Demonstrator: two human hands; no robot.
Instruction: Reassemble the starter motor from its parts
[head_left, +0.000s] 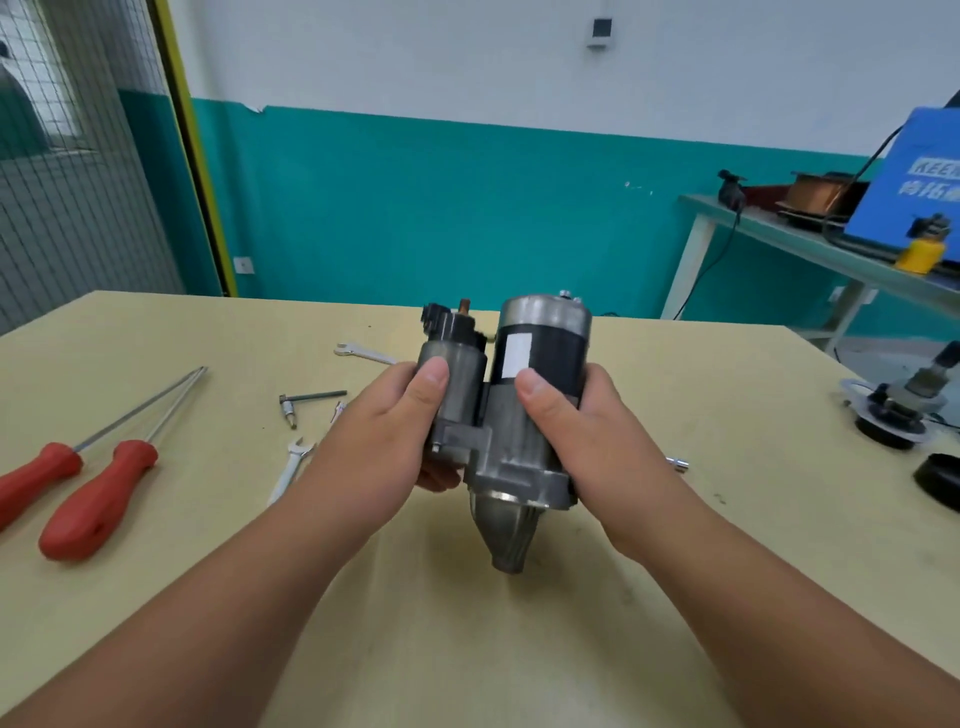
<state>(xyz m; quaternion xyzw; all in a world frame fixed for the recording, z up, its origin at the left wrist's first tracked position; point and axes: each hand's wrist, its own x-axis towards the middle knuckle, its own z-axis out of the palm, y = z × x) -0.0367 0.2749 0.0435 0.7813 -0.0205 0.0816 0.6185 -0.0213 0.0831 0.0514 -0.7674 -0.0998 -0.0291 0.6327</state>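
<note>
The starter motor (511, 415) is held above the table with its nose cone pointing down toward me. Its black motor body with a white label is on the right, the grey solenoid with a black connector on the left. My left hand (387, 431) grips the solenoid side, thumb on top and fingers curled underneath. My right hand (576, 431) grips the motor body and housing, thumb pressed below the label.
Two red-handled screwdrivers (93, 493) lie at the left on the tan table (467, 649). Wrenches (293, 462) and a small T-handle tool (306, 400) lie behind my left hand. More motor parts (898, 410) sit at the right edge. A bench with a blue machine (914, 182) stands at the back right.
</note>
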